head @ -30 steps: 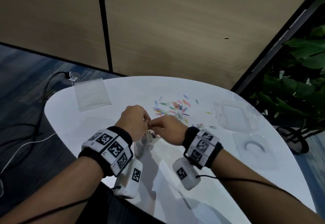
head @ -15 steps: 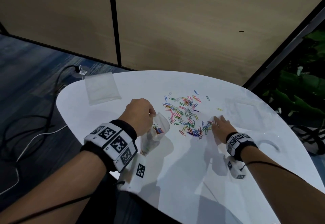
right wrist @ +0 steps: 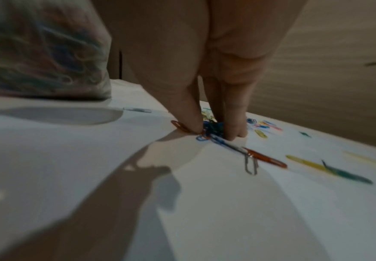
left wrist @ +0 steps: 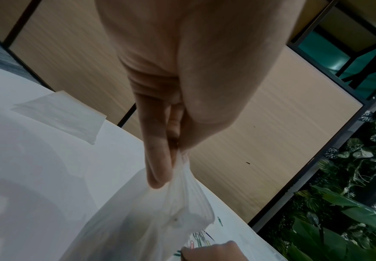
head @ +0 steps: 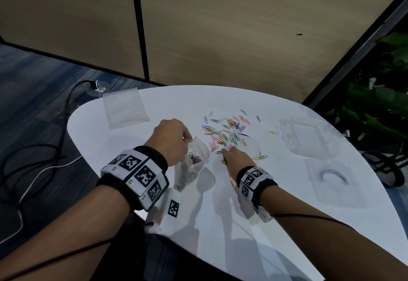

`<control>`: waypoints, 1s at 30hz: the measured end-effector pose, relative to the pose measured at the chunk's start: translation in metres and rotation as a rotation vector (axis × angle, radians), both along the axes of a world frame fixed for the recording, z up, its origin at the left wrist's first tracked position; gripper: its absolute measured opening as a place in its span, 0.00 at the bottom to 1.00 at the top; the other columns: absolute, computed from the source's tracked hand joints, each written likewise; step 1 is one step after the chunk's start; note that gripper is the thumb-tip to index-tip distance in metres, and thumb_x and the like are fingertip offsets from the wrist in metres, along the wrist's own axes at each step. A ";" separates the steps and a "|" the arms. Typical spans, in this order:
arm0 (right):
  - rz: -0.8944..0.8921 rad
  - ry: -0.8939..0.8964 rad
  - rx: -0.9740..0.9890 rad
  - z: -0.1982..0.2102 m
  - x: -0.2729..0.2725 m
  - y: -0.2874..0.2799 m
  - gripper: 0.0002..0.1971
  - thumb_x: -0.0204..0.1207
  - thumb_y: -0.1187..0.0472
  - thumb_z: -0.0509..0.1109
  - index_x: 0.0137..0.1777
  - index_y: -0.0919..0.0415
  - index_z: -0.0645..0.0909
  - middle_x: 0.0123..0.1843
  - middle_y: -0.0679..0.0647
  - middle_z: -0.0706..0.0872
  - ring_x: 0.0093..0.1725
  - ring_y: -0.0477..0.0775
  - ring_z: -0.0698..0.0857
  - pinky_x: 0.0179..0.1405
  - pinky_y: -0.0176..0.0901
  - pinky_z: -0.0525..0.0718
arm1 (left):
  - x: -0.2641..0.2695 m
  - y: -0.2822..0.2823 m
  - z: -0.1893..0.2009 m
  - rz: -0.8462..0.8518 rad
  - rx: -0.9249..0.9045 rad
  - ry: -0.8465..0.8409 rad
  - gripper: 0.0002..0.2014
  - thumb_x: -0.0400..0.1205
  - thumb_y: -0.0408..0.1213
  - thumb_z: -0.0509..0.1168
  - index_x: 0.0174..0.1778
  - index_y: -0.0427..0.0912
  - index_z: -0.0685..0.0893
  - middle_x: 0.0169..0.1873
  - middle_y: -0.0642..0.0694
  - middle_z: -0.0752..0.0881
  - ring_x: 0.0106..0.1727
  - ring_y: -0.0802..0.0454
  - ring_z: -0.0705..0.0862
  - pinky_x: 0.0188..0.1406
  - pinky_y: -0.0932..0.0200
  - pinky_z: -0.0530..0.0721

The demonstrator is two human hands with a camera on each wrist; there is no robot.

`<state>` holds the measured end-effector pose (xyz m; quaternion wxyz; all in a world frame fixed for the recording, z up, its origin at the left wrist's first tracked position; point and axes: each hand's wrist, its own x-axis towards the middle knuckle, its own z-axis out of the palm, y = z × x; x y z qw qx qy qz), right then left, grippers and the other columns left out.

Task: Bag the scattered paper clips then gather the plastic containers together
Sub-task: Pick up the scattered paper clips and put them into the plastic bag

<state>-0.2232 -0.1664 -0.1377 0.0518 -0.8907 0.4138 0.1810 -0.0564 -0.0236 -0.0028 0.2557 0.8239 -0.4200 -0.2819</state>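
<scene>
Coloured paper clips (head: 227,131) lie scattered on the white table (head: 254,214), toward its far middle. My left hand (head: 171,140) pinches the rim of a clear plastic bag (head: 194,163), which stands on the table with several clips inside; the pinch shows in the left wrist view (left wrist: 173,159). My right hand (head: 235,157) reaches to the near edge of the pile, and its fingertips (right wrist: 233,130) pinch a small bunch of blue clips (right wrist: 211,130) on the tabletop. Two clear plastic containers (head: 309,136) (head: 331,181) sit at the right.
A flat pack of clear bags (head: 124,107) lies at the table's far left corner. Cables (head: 33,170) run over the floor on the left. A wood-panel wall (head: 220,26) stands behind, with green plants (head: 379,108) to the right.
My right hand left the bag's mouth, went out to the right side of the pile, then came back left to the pile's near edge and closed on clips. The left hand keeps holding the bag.
</scene>
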 end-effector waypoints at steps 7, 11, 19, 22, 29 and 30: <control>-0.094 -0.184 -0.018 0.015 -0.006 -0.015 0.11 0.77 0.69 0.65 0.51 0.63 0.89 0.47 0.58 0.88 0.50 0.58 0.88 0.50 0.40 0.83 | -0.001 0.000 0.000 -0.025 0.009 -0.011 0.09 0.84 0.31 0.65 0.52 0.42 0.91 0.49 0.39 0.91 0.49 0.39 0.91 0.57 0.48 0.89; -0.503 -0.502 0.193 0.021 -0.028 -0.038 0.05 0.71 0.63 0.76 0.44 0.58 0.94 0.44 0.53 0.94 0.46 0.51 0.90 0.54 0.38 0.87 | -0.001 -0.001 0.000 -0.016 0.015 -0.007 0.09 0.84 0.31 0.65 0.53 0.42 0.91 0.50 0.40 0.90 0.49 0.40 0.91 0.57 0.48 0.90; -0.900 -1.285 1.217 0.083 -0.017 -0.030 0.11 0.76 0.72 0.72 0.57 0.77 0.84 0.53 0.66 0.90 0.48 0.54 0.92 0.44 0.34 0.89 | -0.005 -0.004 0.003 -0.012 0.023 0.006 0.09 0.84 0.31 0.64 0.53 0.41 0.90 0.50 0.41 0.90 0.49 0.41 0.91 0.57 0.50 0.90; -0.706 -1.162 1.334 0.108 0.003 -0.001 0.10 0.78 0.73 0.69 0.57 0.77 0.83 0.48 0.62 0.92 0.48 0.52 0.92 0.44 0.31 0.88 | -0.007 -0.004 0.004 -0.008 0.017 0.007 0.10 0.84 0.31 0.64 0.53 0.41 0.90 0.50 0.42 0.91 0.49 0.42 0.91 0.56 0.51 0.90; -0.398 -0.895 0.834 0.100 0.033 0.040 0.08 0.72 0.73 0.73 0.49 0.70 0.90 0.44 0.69 0.92 0.43 0.58 0.92 0.42 0.37 0.90 | -0.010 -0.002 0.006 -0.025 0.009 0.006 0.10 0.84 0.31 0.64 0.50 0.42 0.91 0.48 0.41 0.92 0.48 0.41 0.92 0.56 0.49 0.90; -0.353 -0.852 0.698 0.097 0.036 0.043 0.09 0.72 0.72 0.72 0.49 0.67 0.91 0.41 0.64 0.93 0.43 0.57 0.92 0.42 0.39 0.90 | -0.011 -0.002 0.006 -0.026 0.008 0.008 0.09 0.84 0.32 0.64 0.51 0.42 0.91 0.48 0.41 0.91 0.48 0.41 0.92 0.56 0.49 0.90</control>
